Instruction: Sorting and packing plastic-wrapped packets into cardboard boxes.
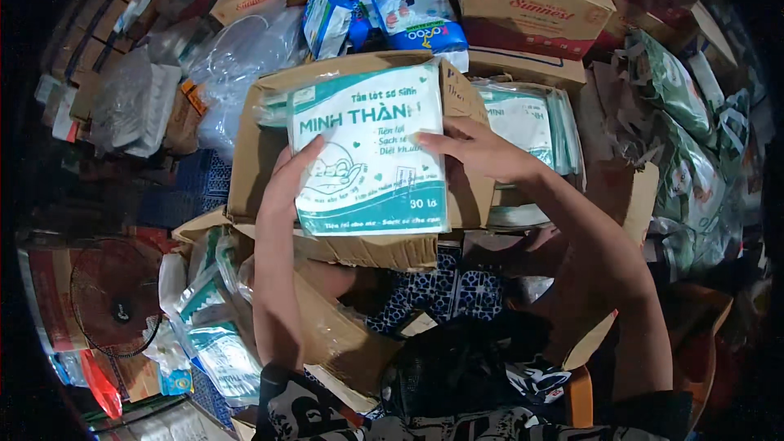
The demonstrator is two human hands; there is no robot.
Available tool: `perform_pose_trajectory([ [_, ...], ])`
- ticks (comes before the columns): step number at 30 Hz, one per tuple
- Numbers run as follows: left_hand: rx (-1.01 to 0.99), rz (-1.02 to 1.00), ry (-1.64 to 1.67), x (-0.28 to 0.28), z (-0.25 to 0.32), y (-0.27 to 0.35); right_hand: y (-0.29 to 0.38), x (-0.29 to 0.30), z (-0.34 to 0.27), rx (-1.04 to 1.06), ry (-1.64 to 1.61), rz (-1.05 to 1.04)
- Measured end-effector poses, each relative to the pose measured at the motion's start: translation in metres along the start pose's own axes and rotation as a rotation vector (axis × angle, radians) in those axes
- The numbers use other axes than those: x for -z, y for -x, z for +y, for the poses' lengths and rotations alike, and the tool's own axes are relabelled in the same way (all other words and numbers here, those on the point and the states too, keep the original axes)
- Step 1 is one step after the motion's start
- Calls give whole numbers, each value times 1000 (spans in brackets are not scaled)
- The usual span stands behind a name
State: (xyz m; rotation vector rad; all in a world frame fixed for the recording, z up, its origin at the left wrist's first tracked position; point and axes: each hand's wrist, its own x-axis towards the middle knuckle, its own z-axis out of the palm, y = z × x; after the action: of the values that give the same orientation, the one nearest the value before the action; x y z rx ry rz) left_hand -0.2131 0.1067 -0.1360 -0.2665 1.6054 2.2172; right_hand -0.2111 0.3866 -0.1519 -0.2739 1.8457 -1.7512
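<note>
My left hand (293, 174) and my right hand (484, 150) hold a flat, square plastic packet (370, 196) by its two sides. The packet is white and teal with printed writing and a line drawing. It is above an open cardboard box (245, 177), in which part of another teal packet (272, 109) shows at the back left. Right of that box, similar packets (520, 122) stand in a second cardboard box. The thumbs of both hands lie on the packet's front; most of the other fingers are hidden.
Blue diaper packs (419, 15) and cardboard cartons (533, 6) stand behind the boxes. More teal packets (223, 355) lie at the lower left, near a round fan (116, 300). Clear plastic bags (245, 55) are at the upper left, green-and-white packs (680, 92) at the right.
</note>
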Motion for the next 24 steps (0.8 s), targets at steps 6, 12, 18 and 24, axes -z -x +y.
perform_pose_trajectory([
  [6,20,-13,32,-7,-4,10,9,5,5,33,-182,24],
  [12,-76,4,-27,-13,-6,13,19,13,-8,93,-159,6],
  [18,-19,-146,264,-9,-2,6,28,27,-18,518,132,148],
  [24,54,-156,220,-26,-5,8,38,14,-31,1021,1098,444],
])
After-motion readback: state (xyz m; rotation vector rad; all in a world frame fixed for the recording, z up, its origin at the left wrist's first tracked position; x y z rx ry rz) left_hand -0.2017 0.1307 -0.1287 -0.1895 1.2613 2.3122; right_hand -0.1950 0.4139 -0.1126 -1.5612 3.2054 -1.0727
